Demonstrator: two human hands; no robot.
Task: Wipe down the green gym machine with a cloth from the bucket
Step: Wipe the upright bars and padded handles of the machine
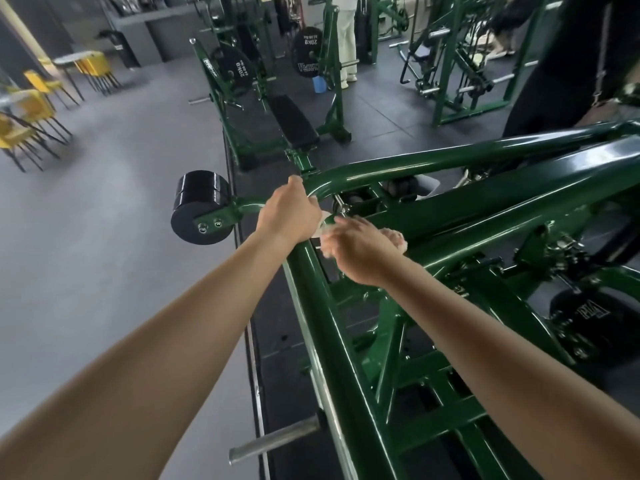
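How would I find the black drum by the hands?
Start at the green machine in front. Follow its curved tube leftward past the left hand to the black drum at its end. Unlike the flat 20KG plates behind, it is thick and unlettered.

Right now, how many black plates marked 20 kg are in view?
2, both on the far bench machine: a left plate and a right plate. A disc at lower right shows no readable weight; others may be hidden.
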